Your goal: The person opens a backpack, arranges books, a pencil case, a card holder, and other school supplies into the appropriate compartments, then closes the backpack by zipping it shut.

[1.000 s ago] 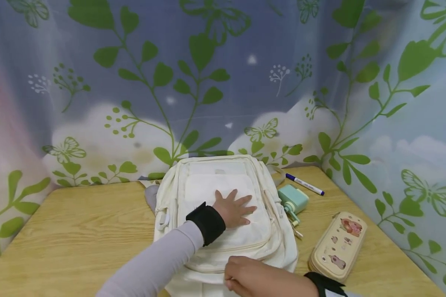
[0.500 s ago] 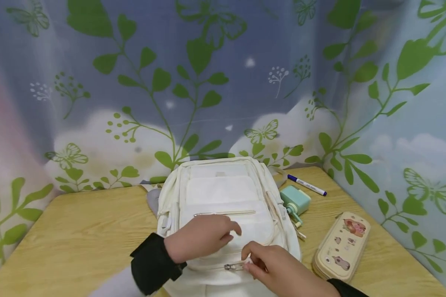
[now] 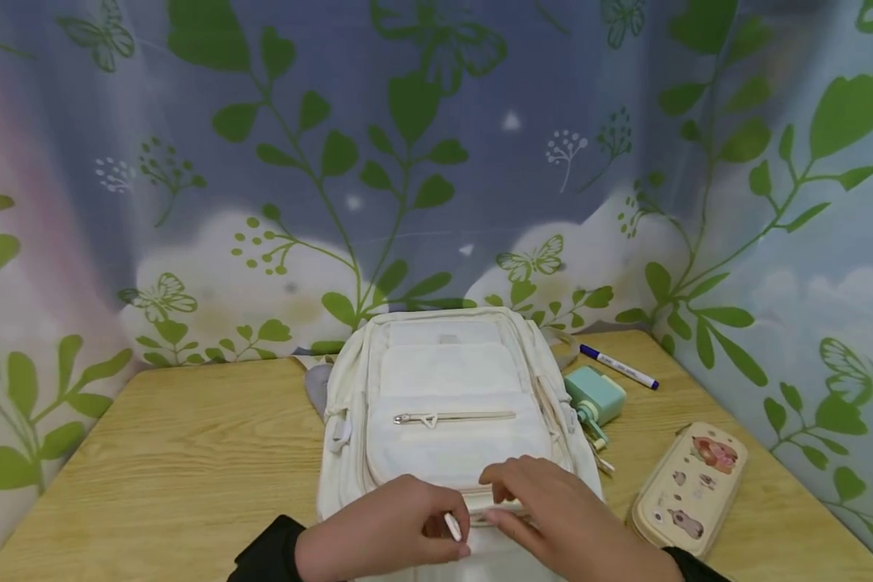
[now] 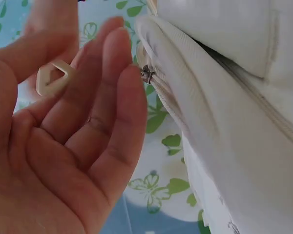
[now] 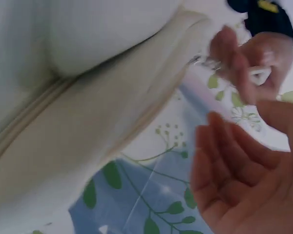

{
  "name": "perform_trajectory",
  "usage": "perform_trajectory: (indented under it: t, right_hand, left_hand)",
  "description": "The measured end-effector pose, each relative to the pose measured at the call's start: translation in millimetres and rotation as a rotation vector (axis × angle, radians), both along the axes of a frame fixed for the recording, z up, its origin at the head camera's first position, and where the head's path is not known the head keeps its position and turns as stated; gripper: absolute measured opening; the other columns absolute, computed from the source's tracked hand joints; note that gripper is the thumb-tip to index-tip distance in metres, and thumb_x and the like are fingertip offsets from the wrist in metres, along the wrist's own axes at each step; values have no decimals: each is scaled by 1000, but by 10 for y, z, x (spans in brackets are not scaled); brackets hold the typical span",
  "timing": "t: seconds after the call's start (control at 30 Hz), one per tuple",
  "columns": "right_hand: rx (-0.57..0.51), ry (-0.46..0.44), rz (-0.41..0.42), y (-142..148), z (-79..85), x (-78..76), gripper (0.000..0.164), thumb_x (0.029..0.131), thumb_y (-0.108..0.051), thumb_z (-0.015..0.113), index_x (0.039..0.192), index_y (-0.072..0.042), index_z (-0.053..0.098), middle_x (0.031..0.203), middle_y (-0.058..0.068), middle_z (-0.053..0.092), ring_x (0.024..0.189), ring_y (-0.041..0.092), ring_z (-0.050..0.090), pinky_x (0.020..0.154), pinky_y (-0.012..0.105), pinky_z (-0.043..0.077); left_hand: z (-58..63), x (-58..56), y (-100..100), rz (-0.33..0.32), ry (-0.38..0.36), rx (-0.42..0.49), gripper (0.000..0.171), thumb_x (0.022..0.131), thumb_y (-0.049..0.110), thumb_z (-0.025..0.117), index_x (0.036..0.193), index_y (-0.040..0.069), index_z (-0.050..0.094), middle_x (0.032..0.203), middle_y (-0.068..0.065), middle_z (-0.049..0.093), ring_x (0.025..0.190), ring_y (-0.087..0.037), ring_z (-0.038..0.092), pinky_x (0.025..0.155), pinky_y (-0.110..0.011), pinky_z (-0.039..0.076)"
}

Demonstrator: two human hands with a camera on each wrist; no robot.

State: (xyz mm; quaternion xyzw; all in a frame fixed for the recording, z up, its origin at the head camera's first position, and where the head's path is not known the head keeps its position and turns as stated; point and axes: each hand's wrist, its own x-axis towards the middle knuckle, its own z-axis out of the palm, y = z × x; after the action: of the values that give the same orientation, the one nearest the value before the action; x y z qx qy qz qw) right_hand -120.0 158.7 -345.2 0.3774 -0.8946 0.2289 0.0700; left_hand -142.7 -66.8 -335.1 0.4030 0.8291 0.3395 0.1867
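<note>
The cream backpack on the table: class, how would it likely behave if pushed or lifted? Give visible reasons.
The cream backpack would probably sag when lifted, since its fabric folds softly. Pushed, it would likely slide rather than roll, lying broad side down on the table. Its weight is hard to judge: the inside is hidden.

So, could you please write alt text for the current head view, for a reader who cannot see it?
A person's left hand pinches a white zipper pull at the near end of a white backpack on a wooden table, the right hand close by. At the right lie a blue-capped marker, a mint-green object and a cream case.
</note>
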Motion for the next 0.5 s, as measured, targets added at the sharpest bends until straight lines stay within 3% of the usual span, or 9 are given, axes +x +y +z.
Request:
perform_trajectory:
  t: [0.1,0.17,0.3,0.5]
  right_hand:
    - [152,289,5,11,-124,-80,27,88,-34,63,110,-19,57,101,-13,55,91,3,51,78,24,45]
    - [218,411,18,0,-206,-125,30,84,-34,69,108,-19,58,104,-12,56,95,5,52,82,26,45]
    - [264,494,25,-40,-289,-158,29,82,-34,71,103,-19,59,103,-11,56,91,5,53,76,23,44]
    - [258,610,4,-117,-350,-160,24,76,-34,74,89,-19,60,99,-9,57,83,4,54,62,17,42]
  left_hand:
    - [-17,51,-33,55,17,1,18,92,35,57,90,19,66,71,15,61,60,8,51,59,-14,44]
    - [-29,78,-37,84,46,1,24,94,36,52,89,18,67,69,13,60,59,7,49,58,-14,43]
    - [-44,114,-40,111,52,-22,24,97,28,48,92,15,68,72,11,61,61,8,49,60,-14,44]
    - [-73,156,-122,150,5,-46,16,97,19,51,107,13,62,69,8,63,56,5,50,56,-14,44]
